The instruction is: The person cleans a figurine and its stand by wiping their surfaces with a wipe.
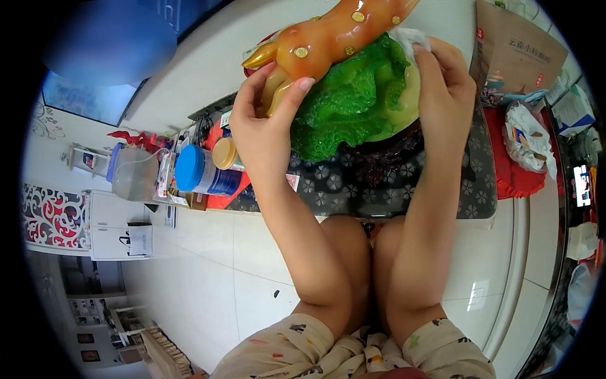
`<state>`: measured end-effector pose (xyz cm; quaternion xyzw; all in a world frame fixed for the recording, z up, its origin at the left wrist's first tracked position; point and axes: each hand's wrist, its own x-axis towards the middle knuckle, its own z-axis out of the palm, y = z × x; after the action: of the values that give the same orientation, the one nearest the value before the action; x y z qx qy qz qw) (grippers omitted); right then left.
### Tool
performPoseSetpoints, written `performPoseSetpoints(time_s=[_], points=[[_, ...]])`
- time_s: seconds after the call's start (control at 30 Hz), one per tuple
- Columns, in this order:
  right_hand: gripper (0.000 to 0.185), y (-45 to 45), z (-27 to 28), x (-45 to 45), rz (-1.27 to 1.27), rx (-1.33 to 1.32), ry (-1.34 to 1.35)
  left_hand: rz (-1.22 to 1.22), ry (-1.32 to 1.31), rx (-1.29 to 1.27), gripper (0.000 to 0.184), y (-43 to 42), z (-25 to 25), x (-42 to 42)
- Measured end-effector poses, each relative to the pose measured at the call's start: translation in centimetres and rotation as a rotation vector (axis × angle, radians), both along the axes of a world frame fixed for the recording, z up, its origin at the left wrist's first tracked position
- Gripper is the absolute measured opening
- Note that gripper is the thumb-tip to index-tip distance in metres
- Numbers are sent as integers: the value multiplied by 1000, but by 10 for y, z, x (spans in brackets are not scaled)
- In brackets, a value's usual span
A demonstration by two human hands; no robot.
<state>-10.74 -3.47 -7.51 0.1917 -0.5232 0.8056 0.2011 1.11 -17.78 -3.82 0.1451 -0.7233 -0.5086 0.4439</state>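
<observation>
A glossy ornament stands on the dark flower-patterned table cover (pixel 480 183). It has an orange upper part (pixel 322 44) with gold coin shapes, a green leafy body (pixel 353 95) and a dark carved base (pixel 385 158). My left hand (pixel 265 101) grips a golden-orange protrusion (pixel 274 88) at the ornament's left, thumb and fingers around it. On the right, my right hand (pixel 445 88) pinches a white cloth (pixel 413 39) against the pale edge of the green part. Some of its fingertips are hidden by the cloth and hand.
Left of the ornament stand a blue-lidded tub (pixel 192 169), a jar with a tan lid (pixel 225 153) and a large clear container (pixel 134 174). To the right are a brown paper bag (pixel 517 50) and a plastic bag (pixel 529 139) on red cloth (pixel 514 180).
</observation>
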Motion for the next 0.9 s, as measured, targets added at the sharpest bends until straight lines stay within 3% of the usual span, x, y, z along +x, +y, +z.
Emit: performPoseSetpoints(time_s=[0.63,0.73,0.83,0.9], points=[[20,10,12,1,-11,447,69,17,-16,-27,53,-1,-1,1],[19,7,12,3,125,218,-67,-1,0,-18,53,-3,-2,0],[18,2,0,-1,126,-2,-117,-6,7,-15,53,-2,-1,0],[17,4,-2,4,112,-155,-291,-3,6,-22,53,-2,-2,-1]])
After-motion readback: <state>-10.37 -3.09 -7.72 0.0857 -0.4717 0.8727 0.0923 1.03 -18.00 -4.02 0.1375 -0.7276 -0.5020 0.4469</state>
